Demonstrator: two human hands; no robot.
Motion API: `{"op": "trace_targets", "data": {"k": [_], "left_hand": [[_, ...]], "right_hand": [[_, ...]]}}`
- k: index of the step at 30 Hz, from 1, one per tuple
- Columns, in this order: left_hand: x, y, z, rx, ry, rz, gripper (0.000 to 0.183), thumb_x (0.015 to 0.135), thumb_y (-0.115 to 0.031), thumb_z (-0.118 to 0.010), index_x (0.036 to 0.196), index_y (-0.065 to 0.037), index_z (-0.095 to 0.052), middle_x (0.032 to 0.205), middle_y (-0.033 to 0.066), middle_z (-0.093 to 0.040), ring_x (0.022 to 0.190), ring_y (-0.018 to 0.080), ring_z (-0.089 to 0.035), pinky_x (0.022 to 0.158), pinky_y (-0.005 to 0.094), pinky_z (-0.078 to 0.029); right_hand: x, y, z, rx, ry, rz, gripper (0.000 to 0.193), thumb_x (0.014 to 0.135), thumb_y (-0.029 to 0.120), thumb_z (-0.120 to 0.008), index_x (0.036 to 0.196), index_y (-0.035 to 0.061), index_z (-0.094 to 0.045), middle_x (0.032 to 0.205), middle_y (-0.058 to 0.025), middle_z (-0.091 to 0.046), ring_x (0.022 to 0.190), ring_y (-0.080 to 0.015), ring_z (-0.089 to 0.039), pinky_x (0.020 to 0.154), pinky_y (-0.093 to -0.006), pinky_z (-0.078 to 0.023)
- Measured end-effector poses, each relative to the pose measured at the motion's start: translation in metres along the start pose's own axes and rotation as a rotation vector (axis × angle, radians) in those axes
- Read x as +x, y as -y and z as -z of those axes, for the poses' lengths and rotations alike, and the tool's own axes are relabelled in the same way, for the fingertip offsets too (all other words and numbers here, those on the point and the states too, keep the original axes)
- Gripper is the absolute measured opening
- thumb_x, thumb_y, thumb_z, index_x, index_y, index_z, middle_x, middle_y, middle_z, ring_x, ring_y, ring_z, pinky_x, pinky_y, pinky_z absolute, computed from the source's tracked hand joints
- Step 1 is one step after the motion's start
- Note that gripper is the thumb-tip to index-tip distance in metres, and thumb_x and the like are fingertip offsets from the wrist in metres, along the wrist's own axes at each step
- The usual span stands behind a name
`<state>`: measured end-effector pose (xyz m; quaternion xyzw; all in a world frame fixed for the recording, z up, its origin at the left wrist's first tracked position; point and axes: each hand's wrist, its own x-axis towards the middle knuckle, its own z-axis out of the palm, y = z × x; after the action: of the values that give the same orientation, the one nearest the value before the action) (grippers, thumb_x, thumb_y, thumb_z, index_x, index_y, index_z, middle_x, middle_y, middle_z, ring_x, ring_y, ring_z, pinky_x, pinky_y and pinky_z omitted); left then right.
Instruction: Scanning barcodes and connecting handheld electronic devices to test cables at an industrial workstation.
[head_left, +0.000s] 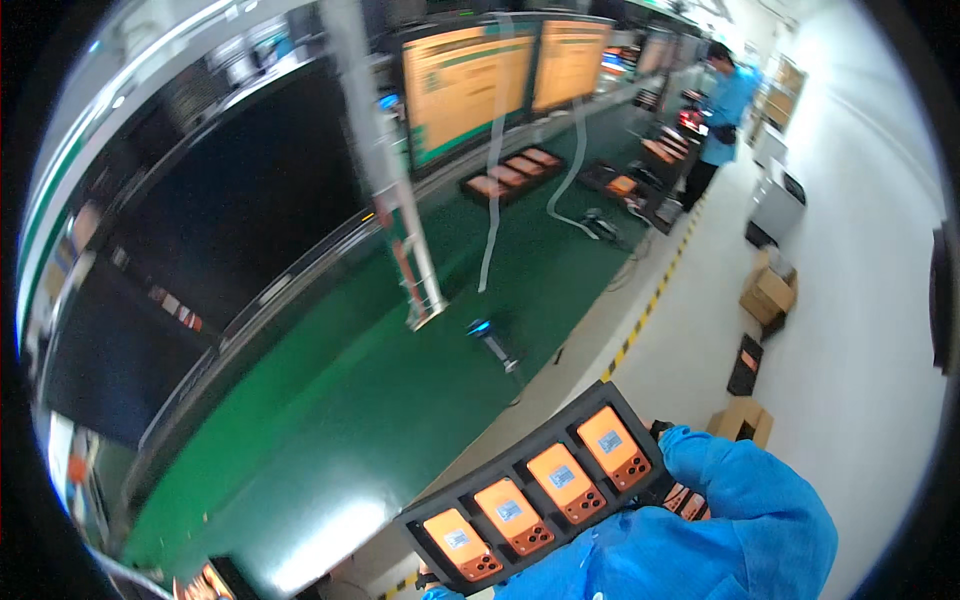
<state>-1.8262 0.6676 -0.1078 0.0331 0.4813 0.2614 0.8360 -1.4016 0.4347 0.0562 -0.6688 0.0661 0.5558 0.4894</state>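
Across my front I carry a black tray (515, 469) with several orange phones (564, 482) lying in its slots. Each phone has a pale label on its back and a camera block at one corner. At the tray's lower left end is my left hand (428, 579), mostly hidden, its dark fingertips closed on the edge. My right hand (660, 429) grips the upper right end, and its fingers show only in part. Below the tray, by my right sleeve, more orange phones (687, 502) show partly.
A long green workbench (330, 400) runs alongside, holding a handheld scanner (492, 342), a metal post (385, 170) and another phone tray (512, 174). Monitors (467, 85) stand behind. Cardboard boxes (768, 292) line the right wall. A person in blue (722, 110) works farther along.
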Motion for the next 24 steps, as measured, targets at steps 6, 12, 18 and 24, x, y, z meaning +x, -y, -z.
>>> {"op": "trace_targets", "data": {"k": [6,12,18,24], "left_hand": [[0.081,-0.108,-0.102,0.242,0.148,0.140,0.060,0.095,-0.052,-0.032,0.133,-0.007,-0.042,0.128,0.0096,-0.051,0.113,0.0281,-0.052,0.095,0.0394,-0.046],[0.128,-0.187,-0.197,0.408,0.269,0.182,0.061,0.094,-0.052,-0.032,0.133,-0.007,-0.042,0.128,0.0097,-0.051,0.113,0.0284,-0.052,0.095,0.0396,-0.046],[0.143,-0.157,-0.281,0.382,0.296,0.145,0.061,0.094,-0.053,-0.032,0.133,-0.007,-0.042,0.129,0.0097,-0.051,0.113,0.0287,-0.052,0.095,0.0399,-0.046],[0.174,-0.111,-0.309,0.268,0.263,0.157,0.061,0.094,-0.053,-0.032,0.133,-0.007,-0.042,0.129,0.0097,-0.051,0.113,0.0290,-0.052,0.095,0.0401,-0.046]], "right_hand": [[-0.003,-0.005,-0.055,0.258,-0.125,0.030,0.052,0.095,0.047,-0.041,0.124,0.0053,-0.051,0.112,-0.0053,-0.062,0.092,-0.0147,-0.061,0.078,-0.0284,-0.049],[-0.033,0.015,-0.066,0.430,-0.258,0.033,0.052,0.095,0.047,-0.041,0.124,0.0050,-0.052,0.111,-0.0053,-0.062,0.092,-0.0148,-0.061,0.077,-0.0283,-0.049],[0.003,0.066,-0.017,0.452,-0.214,0.012,0.052,0.095,0.047,-0.041,0.124,0.0047,-0.052,0.111,-0.0054,-0.062,0.091,-0.0149,-0.061,0.077,-0.0282,-0.049],[0.055,0.143,0.040,0.352,-0.171,-0.007,0.052,0.095,0.047,-0.041,0.124,0.0044,-0.052,0.110,-0.0055,-0.062,0.091,-0.0149,-0.061,0.077,-0.0281,-0.049]]}}
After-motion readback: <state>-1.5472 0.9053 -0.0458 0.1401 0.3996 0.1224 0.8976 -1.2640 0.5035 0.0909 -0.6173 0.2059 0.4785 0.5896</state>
